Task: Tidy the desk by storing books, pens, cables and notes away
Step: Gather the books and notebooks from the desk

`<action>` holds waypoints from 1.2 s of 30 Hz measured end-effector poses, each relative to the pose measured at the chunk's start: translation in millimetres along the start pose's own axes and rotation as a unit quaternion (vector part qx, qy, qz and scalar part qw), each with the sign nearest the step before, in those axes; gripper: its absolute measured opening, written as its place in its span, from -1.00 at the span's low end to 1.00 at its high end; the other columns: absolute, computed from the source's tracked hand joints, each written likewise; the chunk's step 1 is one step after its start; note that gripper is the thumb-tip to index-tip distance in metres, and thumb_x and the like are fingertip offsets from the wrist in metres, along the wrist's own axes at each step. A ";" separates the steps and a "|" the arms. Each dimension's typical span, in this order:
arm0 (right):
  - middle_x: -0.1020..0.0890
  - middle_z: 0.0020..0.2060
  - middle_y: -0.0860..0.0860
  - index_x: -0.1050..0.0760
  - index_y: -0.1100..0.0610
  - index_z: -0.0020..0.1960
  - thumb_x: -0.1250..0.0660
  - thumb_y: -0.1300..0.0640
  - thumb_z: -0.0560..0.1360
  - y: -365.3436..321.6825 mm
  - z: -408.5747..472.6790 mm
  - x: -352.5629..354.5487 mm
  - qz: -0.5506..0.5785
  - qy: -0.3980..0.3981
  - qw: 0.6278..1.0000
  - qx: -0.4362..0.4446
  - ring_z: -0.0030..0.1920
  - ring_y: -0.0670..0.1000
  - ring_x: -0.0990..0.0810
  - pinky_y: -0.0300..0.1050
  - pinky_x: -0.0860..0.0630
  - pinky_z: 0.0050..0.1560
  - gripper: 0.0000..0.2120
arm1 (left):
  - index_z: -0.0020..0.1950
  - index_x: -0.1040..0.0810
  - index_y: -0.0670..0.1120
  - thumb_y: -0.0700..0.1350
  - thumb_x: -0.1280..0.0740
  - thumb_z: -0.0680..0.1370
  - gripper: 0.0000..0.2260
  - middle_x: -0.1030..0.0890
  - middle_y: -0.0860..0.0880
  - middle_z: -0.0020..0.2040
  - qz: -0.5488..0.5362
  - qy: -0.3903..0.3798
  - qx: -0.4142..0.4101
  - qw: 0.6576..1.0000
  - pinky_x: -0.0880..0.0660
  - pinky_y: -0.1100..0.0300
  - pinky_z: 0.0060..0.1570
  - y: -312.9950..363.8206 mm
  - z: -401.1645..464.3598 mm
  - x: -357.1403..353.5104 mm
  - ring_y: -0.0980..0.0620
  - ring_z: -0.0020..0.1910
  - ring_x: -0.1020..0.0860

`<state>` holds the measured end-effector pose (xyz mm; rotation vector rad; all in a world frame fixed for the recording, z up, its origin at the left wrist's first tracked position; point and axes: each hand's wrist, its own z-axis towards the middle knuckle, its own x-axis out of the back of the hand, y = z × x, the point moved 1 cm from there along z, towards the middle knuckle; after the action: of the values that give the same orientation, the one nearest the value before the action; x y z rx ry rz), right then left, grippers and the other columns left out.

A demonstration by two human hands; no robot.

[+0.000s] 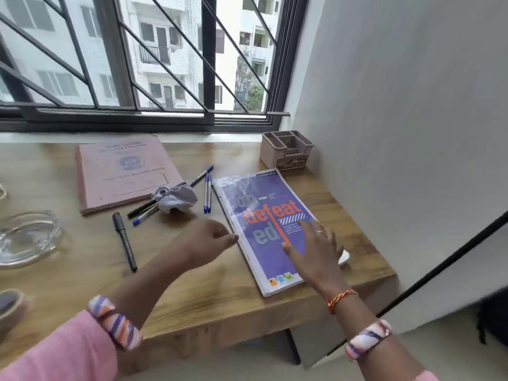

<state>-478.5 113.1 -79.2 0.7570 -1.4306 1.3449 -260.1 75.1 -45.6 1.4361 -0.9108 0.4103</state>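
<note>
At the left edge of the frame a clear glass dish is partly cut off, and below it a blurred roll-like object runs out of view; what it is cannot be made out. A small white thing peeks from behind the right hand, mostly hidden, and cannot be identified. Print on the pink record book in the upper left of the tabletop is too soft to read fully. The purple notebook lies flat at the centre right of the frame, its long axis running from the upper left toward the lower right, its near corner close to the tabletop's front edge. The right hand rests on the notebook's cover with fingers spread and nearly straight, covering the lower right part of it. The left hand sits just beside the notebook's left edge, fingers loosely curled with the fingertips at the page edge; whether it pinches the pages cannot be told. Left of the notebook two blue pens lie side by side, pointing up and down the frame, and a crumpled paper ball sits over several more pens that slant from lower left to upper right. A black marker lies alone to the lower left, nearly upright in the frame. A beige desk organiser stands in the upper right corner of the tabletop, near the wall.
</note>
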 end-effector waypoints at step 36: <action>-0.60 -0.54 -0.02 -0.54 0.24 -0.22 -0.27 0.19 0.54 -307.6 228.4 -111.2 0.491 -0.258 0.814 -0.174 -0.55 -0.12 -0.54 -0.28 -0.48 -0.49 -0.80 | 0.13 -0.48 -0.22 -0.32 -0.22 0.56 -0.83 -0.59 -0.22 0.05 -0.620 0.123 0.311 0.710 -0.45 -0.19 0.10 -222.4 148.4 234.8 -0.22 0.08 -0.56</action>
<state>-215.4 -185.5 -51.9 0.0638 -2.6410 1.5751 5.5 -161.6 -36.5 2.1866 0.6044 -0.1705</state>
